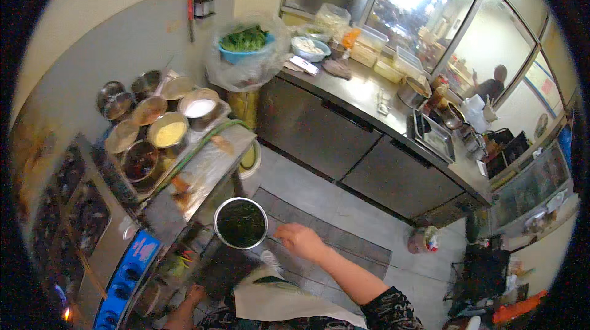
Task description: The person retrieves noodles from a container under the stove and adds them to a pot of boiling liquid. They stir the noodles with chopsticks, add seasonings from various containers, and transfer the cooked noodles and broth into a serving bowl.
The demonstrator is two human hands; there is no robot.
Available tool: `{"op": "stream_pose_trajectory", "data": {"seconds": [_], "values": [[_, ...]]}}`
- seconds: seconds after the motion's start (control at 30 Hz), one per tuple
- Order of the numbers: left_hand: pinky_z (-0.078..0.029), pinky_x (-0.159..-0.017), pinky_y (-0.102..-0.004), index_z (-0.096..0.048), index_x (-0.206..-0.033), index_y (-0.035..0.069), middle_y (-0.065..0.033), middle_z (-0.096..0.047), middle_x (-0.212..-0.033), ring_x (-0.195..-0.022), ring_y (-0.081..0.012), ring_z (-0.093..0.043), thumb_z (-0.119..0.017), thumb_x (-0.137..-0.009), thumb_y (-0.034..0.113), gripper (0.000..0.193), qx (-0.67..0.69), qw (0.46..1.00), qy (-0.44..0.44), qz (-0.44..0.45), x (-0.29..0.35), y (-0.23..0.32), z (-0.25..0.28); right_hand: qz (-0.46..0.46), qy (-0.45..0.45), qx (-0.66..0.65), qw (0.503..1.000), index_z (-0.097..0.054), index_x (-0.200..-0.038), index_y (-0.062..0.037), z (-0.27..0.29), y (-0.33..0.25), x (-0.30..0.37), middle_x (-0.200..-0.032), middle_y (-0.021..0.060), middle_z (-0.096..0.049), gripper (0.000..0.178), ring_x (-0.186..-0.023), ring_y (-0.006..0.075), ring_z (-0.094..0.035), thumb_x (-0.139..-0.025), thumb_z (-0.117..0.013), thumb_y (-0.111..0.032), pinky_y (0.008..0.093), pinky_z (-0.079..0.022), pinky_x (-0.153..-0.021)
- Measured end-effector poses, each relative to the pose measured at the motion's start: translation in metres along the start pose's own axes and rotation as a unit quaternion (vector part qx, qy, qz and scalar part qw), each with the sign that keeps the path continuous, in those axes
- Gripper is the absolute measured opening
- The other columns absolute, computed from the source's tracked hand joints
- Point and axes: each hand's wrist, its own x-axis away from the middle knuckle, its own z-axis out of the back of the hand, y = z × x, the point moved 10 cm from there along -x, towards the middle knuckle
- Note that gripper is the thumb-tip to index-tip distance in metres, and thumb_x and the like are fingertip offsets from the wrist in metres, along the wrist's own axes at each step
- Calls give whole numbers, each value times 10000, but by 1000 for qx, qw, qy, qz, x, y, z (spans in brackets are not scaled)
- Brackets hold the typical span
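Note:
A round steel bowl (216, 222) with dark green, leafy-looking contents is just beyond my lap, near the left counter's edge. What holds it up is not visible. My right hand (301, 241) is beside the bowl's right rim, with a small gap between them. Its fingers are curled inward, and anything in them is hidden. Low on the left, my left hand (195, 294) is near a dark, blurred area under the counter; its fingers are too unclear to read.
Metal tubs of seasonings stand on the left counter (212, 159), including a yellow one (168, 133). A stove (92, 210) with a small flame and blue control panel (132, 268) is at far left. A steel counter (362, 99) bears containers and a tray (437, 136). A mat (362, 247) covers floor tiles.

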Motion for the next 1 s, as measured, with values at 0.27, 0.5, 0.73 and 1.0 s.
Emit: {"op": "stream_pose_trajectory", "data": {"seconds": [0.27, 0.5, 0.73, 1.0], "values": [[-373, -482, -301, -474, -826, 45, -102, -488, -697, -509, -176, -425, -496, -800, 243, 201, 14, 998, 56, 13, -128, 144, -98, -217, 33, 30, 975, -595, -903, -116, 111, 269, -9, -1025, 87, -549, 193, -920, 272, -523, -720, -532, -116, 356, -440, -772], [-397, -487, -231, -509, -840, 65, -46, -546, -724, -538, -122, -491, -456, -829, 189, 135, 40, 963, 259, -60, -135, 297, -152, -289, -1, 93, 953, -605, -938, -150, 127, 486, -69, -1224, 145, -379, 257, -1058, 313, -423, -683, -591, -124, 377, -390, -852], [-421, -538, -279, -533, -854, 24, -56, -497, -674, -594, -151, -492, -474, -830, 264, 249, 557, 831, -10, 11, -80, 147, -299, -344, 9, 152, 927, -551, -984, -103, 120, 641, -100, -1179, 249, -309, 358, -910, 384, -488, -644, -630, -185, 406, -431, -777], [-412, -640, -294, -500, -808, 17, -39, -491, -704, -663, -145, -471, -521, -813, 247, 231, 40, 962, 270, 19, -132, 211, -344, -364, -54, 167, 915, -529, -876, -52, 131, 626, -117, -1126, 251, -332, 259, -812, 368, -542, -663, -585, -187, 407, -457, -718]]}}
